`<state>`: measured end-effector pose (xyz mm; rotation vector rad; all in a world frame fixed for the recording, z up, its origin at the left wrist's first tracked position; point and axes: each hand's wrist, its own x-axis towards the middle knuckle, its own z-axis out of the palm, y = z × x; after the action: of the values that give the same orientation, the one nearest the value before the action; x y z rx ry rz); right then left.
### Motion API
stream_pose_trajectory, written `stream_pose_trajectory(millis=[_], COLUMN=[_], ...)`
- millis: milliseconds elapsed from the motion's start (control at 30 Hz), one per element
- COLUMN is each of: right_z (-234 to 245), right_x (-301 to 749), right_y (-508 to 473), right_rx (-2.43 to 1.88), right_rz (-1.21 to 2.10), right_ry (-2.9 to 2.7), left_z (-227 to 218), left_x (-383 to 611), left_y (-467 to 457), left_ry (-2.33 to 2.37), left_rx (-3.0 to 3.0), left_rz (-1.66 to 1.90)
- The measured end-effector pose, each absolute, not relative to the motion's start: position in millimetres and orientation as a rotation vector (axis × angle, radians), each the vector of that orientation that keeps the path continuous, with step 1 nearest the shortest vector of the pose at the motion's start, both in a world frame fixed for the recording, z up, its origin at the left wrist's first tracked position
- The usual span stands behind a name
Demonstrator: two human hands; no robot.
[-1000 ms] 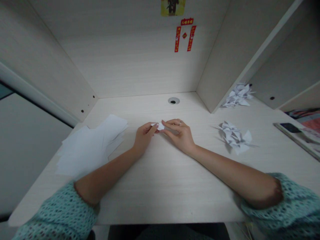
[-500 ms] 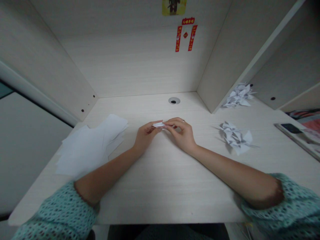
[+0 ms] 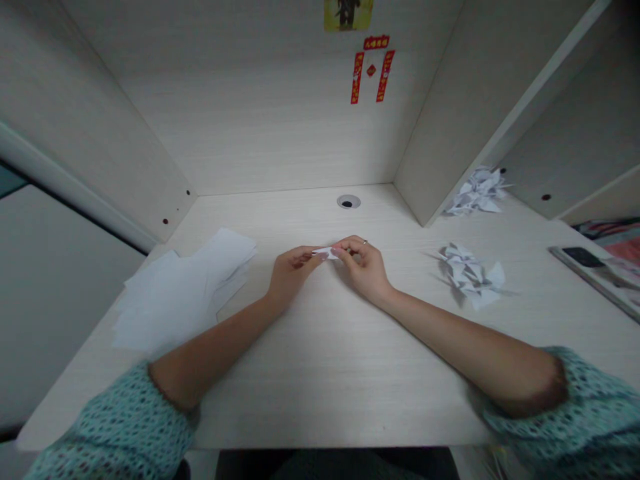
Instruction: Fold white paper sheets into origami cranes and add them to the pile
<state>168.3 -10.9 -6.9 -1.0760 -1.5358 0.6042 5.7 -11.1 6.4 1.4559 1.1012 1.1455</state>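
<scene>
Between my two hands is a small piece of folded white paper (image 3: 326,253), held just above the desk. My left hand (image 3: 293,272) pinches its left end, thumb in front and fingers behind. On the other end, my right hand (image 3: 363,268) closes thumb and fingertips, with a ring on one finger. Part of the folded paper is covered by the fingertips. To the left of my left forearm lies a spread stack of white paper sheets (image 3: 170,300). A pile of folded white paper pieces (image 3: 473,275) sits to the right of my right hand.
Another pile of folded paper (image 3: 479,192) lies behind the upright divider (image 3: 450,120) at the right. A dark phone (image 3: 583,257) rests on a flat object near the right edge. A round cable hole (image 3: 349,201) is at the back of the desk (image 3: 320,373).
The folded paper has shifted slightly right and turned, showing a flatter white face. My fingertips have changed their hold on it a little; both arms stay nearly in place.
</scene>
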Motion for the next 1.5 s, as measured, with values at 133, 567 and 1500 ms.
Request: stream_pose_trajectory(millis=[133,567,1500], right_z=[-9,-15,-12], right_x=[168,166,163], right_y=[-10,-12,-9], right_rx=[-1.076,-1.093,-0.962], right_rz=[0.644,0.7,1.143], right_ry=[-1.539,-1.669,-1.36], left_z=[7,6,7], left_x=[5,4,6], left_y=[-12,-9,-13], left_ry=[1.157,1.191,1.307], left_rx=[1.448,1.482,1.583], left_rz=[1.151,1.202,1.24])
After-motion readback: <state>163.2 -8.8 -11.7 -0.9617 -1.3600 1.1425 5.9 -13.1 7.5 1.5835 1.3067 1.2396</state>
